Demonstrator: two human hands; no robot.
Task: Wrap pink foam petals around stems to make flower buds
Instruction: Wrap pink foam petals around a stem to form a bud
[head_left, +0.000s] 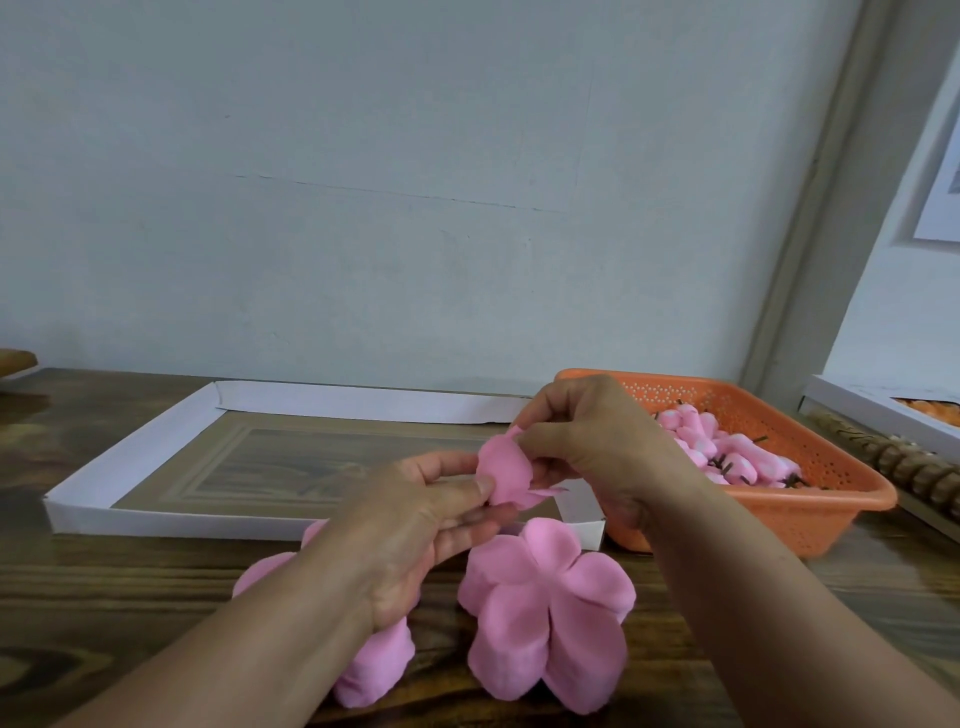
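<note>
- Leftmost, a white cardboard tray (104, 467) is lying on the dark wooden table (130, 597), its low walls framing a bare brown base; nothing is sitting inside it that can be made out.
- In front of the tray, a pile of pink foam petals (374, 670) is peeking out from under the left forearm, resting flat on the table.
- Above it, the left hand (415, 525) is gripping the lower edge of a single pink petal (506, 475), thumb pressing it against the curled fingers.
- Just right of that pile, a second stack of petals (545, 618) is spreading out like a five-lobed flower on the table, touching nothing but the wood.
- Over the tray's right corner, the right hand (587, 441) is pinching the upper edge of the same held petal with thumb and fingertips pressed together; whether a stem is inside the fold cannot be told.
- Behind the right wrist, an orange perforated plastic basket (831, 509) is holding a heap of finished pink buds (727, 452) with dark stems poking out.
- Far right, another white box (878, 410) is showing something orange inside, with a brown ridged object (909, 467) lying in front of it.
- No readable writing or label is showing anywhere.
</note>
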